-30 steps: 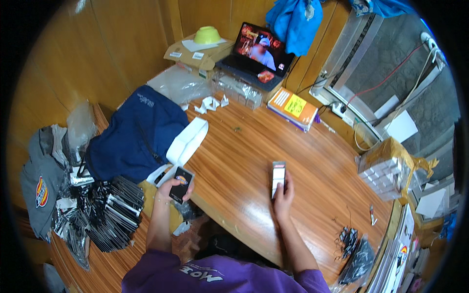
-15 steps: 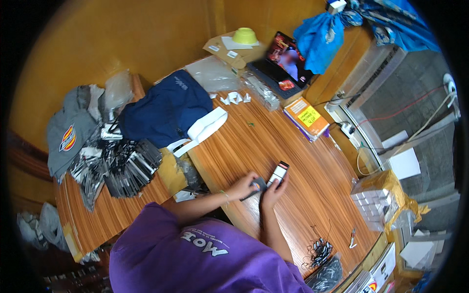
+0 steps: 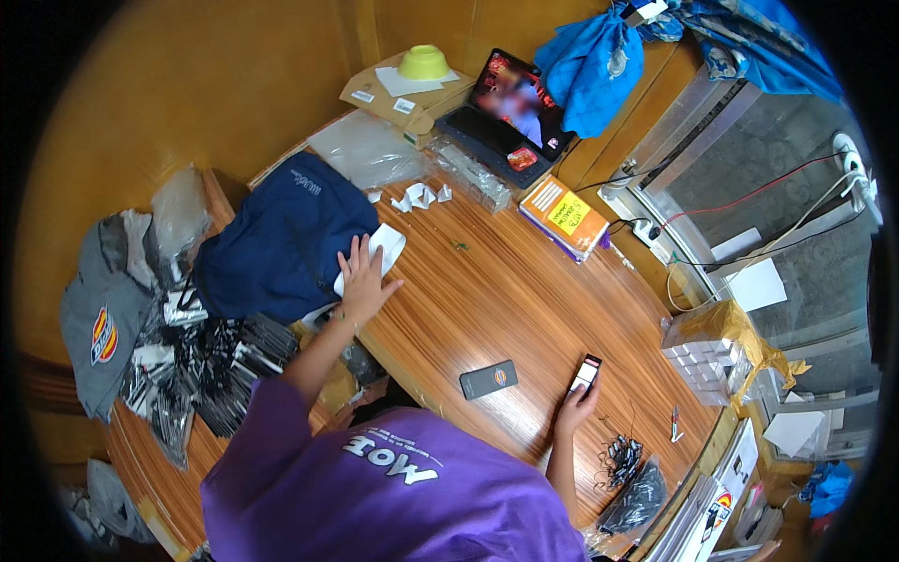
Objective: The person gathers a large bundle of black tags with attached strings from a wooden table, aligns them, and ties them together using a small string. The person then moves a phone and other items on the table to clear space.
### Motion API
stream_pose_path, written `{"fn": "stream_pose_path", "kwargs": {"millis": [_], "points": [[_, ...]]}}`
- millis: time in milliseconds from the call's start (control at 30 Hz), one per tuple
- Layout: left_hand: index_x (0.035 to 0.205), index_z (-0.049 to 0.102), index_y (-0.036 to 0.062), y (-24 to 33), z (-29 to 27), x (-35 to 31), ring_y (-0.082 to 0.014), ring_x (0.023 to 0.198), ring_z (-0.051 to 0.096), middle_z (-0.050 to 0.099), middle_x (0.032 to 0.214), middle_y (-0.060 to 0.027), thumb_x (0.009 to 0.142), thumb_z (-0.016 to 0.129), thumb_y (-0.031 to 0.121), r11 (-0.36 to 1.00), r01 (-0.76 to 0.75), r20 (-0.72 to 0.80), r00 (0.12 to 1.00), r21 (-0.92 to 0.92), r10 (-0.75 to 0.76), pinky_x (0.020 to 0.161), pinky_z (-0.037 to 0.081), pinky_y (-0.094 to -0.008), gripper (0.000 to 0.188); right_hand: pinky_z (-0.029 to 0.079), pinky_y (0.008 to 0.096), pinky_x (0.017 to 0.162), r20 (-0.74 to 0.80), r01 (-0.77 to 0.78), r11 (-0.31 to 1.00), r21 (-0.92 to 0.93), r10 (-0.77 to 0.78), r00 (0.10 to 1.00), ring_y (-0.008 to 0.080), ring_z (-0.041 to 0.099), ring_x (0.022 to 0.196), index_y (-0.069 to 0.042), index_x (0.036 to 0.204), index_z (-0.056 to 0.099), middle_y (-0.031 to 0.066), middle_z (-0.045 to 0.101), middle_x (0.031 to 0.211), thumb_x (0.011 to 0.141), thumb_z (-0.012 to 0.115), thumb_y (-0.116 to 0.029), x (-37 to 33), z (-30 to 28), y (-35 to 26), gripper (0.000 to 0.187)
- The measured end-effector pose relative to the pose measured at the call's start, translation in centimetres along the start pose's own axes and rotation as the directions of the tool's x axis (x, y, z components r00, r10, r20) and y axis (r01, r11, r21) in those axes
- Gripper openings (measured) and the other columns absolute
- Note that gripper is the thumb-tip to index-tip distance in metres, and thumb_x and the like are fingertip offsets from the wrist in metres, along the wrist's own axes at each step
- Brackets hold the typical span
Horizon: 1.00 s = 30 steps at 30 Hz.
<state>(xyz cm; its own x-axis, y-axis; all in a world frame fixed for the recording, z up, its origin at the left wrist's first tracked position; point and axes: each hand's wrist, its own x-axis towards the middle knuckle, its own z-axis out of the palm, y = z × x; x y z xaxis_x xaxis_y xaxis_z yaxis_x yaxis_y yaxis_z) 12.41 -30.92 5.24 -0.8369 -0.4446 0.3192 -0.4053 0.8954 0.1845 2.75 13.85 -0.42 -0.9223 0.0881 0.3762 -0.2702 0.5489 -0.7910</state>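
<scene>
My left hand (image 3: 363, 284), fingers spread, rests on a white paper strip (image 3: 385, 245) beside a navy blue fabric bag or garment (image 3: 286, 239). Part of the strip is hidden under the hand. In my right hand (image 3: 576, 405) is a smartphone (image 3: 585, 373) with its screen lit, held just above the table's right half. Between the two hands a dark grey rectangular tag (image 3: 489, 379) with a small coloured logo lies flat on the wooden table (image 3: 449, 318).
A heap of black plastic-wrapped tags (image 3: 211, 375) and a grey cap-like cloth (image 3: 98, 318) lie left. At the back stand a laptop (image 3: 515, 112) and a yellow bowl (image 3: 424, 63). Orange-covered books (image 3: 565, 217), a wrapped box (image 3: 707, 351) and black strings (image 3: 620, 461) are right.
My left hand has let go of the dark grey tag, now lying on the table, and has moved left to the white strip. My right hand has carried the smartphone to the right.
</scene>
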Motion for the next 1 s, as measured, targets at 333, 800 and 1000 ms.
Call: {"fn": "stream_pose_path", "kwargs": {"millis": [333, 800, 1000], "points": [[0.087, 0.059, 0.0003, 5.9, 8.1, 10.0, -0.0297, 0.083, 0.055, 0.057, 0.089, -0.0141, 0.078, 0.056, 0.005, 0.817, -0.068, 0.034, 0.994, -0.573, 0.107, 0.072, 0.045, -0.0349, 0.010, 0.036, 0.0330, 0.093, 0.026, -0.087, 0.996, -0.026, 0.088, 0.996, 0.0257, 0.049, 0.108, 0.005, 0.123, 0.042, 0.0186, 0.050, 0.119, 0.089, 0.044, -0.010, 0.2, 0.3, 0.0, 0.037], [0.101, 0.058, 0.0021, 23.5, 10.1, 10.4, -0.0309, 0.077, 0.060, 0.060, 0.085, -0.0192, 0.083, 0.055, 0.013, 0.567, -0.056, 0.238, 0.870, -0.822, 0.432, 0.066, 0.048, -0.0358, 0.022, 0.038, 0.0351, 0.089, 0.041, -0.058, 0.989, -0.134, 0.064, 0.997, 0.0295, 0.051, 0.103, 0.004, 0.122, 0.043, 0.0200, 0.053, 0.113, 0.087, 0.045, -0.006, 0.6, 0.3, -0.2, 0.037], [0.127, 0.042, 0.0074, 14.9, -0.5, 9.6, -0.0312, 0.115, 0.042, 0.047, 0.122, -0.0160, 0.081, 0.059, 0.017, 0.707, -0.182, -0.008, 0.970, -0.684, 0.242, 0.097, 0.032, -0.0421, 0.050, 0.042, 0.0331, 0.083, 0.157, -0.201, 0.968, 0.151, 0.177, 0.972, 0.0250, 0.055, 0.099, 0.000, 0.123, 0.044, 0.0155, 0.055, 0.112, 0.085, 0.045, -0.001, 5.4, 2.9, -3.0, 0.037]]}}
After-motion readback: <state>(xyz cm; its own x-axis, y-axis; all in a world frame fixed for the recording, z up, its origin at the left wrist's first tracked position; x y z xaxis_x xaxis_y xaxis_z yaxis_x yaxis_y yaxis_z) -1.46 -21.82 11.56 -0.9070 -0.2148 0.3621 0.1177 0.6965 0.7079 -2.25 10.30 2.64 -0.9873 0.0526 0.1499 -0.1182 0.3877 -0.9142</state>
